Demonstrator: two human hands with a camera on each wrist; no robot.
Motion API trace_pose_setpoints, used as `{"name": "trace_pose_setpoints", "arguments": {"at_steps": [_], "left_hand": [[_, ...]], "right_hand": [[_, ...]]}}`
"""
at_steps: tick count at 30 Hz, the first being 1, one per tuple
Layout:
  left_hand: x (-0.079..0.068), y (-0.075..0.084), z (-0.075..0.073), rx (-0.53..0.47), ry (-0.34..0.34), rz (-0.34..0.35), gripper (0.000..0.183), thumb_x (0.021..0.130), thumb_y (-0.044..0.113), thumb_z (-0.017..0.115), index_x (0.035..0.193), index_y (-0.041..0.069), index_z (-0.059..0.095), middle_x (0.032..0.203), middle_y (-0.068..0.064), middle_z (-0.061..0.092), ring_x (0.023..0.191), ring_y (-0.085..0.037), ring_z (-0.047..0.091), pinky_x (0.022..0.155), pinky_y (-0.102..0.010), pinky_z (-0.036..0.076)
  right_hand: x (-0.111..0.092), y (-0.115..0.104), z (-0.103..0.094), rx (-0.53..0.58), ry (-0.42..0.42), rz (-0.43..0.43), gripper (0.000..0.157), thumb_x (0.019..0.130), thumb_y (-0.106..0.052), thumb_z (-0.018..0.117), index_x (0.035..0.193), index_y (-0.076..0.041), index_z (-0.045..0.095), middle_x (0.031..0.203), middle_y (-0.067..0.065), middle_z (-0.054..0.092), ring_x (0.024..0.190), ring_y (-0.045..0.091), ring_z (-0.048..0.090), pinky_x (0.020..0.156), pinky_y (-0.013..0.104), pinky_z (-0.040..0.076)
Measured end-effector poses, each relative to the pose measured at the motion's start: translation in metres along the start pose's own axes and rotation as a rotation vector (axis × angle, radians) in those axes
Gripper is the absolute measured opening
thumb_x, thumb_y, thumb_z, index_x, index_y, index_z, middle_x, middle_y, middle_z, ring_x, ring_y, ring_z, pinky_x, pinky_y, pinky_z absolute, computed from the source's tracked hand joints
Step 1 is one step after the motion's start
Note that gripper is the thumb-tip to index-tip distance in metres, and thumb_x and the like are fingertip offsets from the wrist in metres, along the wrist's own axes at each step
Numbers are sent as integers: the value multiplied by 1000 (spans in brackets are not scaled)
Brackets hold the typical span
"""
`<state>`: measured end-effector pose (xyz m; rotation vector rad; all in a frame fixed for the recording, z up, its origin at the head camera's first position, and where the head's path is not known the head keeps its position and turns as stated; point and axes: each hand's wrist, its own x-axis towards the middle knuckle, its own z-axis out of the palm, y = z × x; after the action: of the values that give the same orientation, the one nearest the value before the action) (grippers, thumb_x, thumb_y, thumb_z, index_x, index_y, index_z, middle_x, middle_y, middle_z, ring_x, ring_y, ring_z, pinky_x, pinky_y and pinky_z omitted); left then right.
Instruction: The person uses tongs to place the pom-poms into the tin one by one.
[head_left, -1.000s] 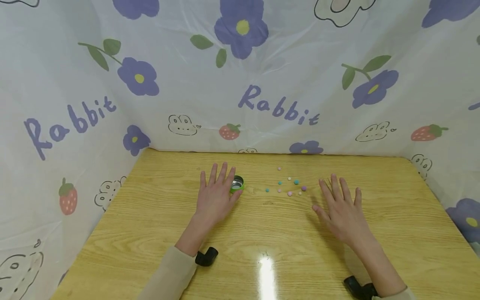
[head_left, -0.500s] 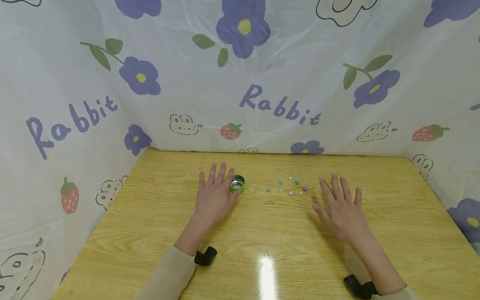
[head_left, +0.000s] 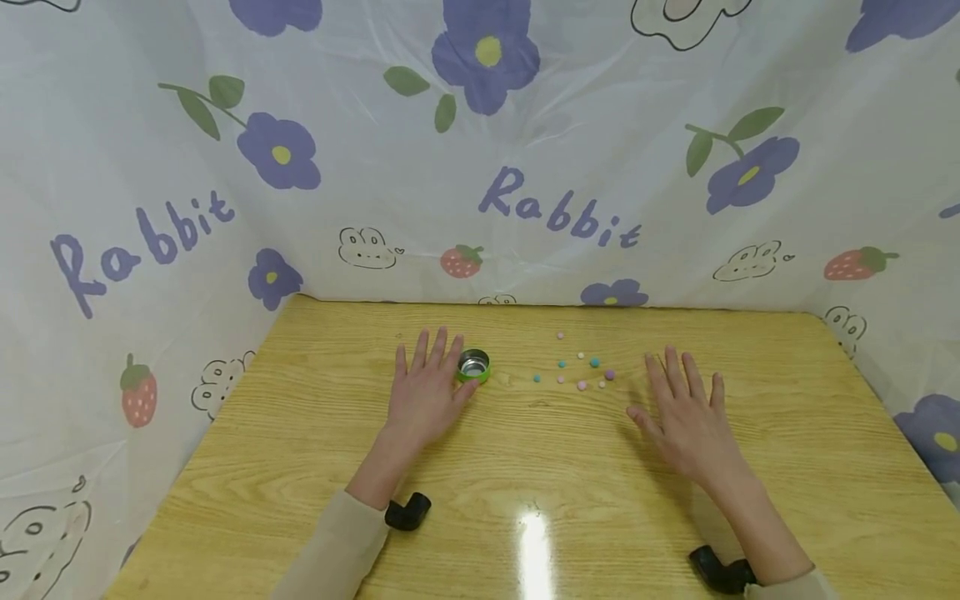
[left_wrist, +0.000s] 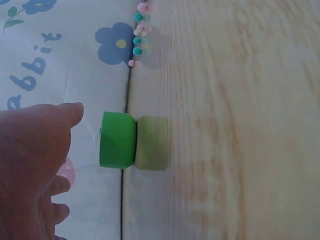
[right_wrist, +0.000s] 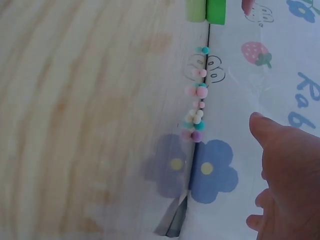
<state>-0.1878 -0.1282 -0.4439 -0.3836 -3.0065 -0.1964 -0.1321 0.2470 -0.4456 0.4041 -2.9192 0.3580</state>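
Observation:
My left hand [head_left: 423,396] is spread with straight fingers, just left of a small round green tin [head_left: 474,377]. That tin stands upright with its silvery inside showing, its thumb-side edge close to my thumb. In the left wrist view the green tin [left_wrist: 118,140] appears side-on beyond the thumb. Several small balls [head_left: 581,385] in pink, blue, white and purple lie scattered on the table, between the two hands. To their right, my right hand [head_left: 693,429] has its fingers extended and holds nothing. A slim, pointed grey metal piece [right_wrist: 177,220] lies near it, mostly hidden by the fingers in the head view.
The wooden table [head_left: 525,467] has a glossy surface. A printed cloth [head_left: 562,125] with flowers and rabbits hangs along its back and sides. Black curved pieces [head_left: 408,512] sit at both wrists.
My left hand has drifted slightly left, showing more of the tin. The right hand's index finger has shifted a little to the right. The tin and balls stay in place.

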Motion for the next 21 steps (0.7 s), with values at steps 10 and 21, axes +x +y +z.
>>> {"name": "trace_pose_setpoints", "arguments": {"at_steps": [10, 21], "left_hand": [[7, -14, 12, -175, -17, 17, 80, 103, 56, 53, 164, 13, 26, 166, -14, 29, 153, -42, 19, 120, -65, 14], [14, -22, 22, -370, -15, 17, 84, 99, 51, 64, 162, 7, 30, 159, -17, 41, 150, -45, 27, 121, -61, 18]], "right_hand": [[3, 23, 3, 196, -113, 73, 97, 105, -44, 58, 158, 14, 0, 162, 39, -1, 149, 57, 3, 117, 70, 9], [2, 45, 9, 326, -150, 134, 99, 105, -37, 60, 154, 20, -5, 158, 45, -7, 146, 61, -2, 119, 68, 5]]}}
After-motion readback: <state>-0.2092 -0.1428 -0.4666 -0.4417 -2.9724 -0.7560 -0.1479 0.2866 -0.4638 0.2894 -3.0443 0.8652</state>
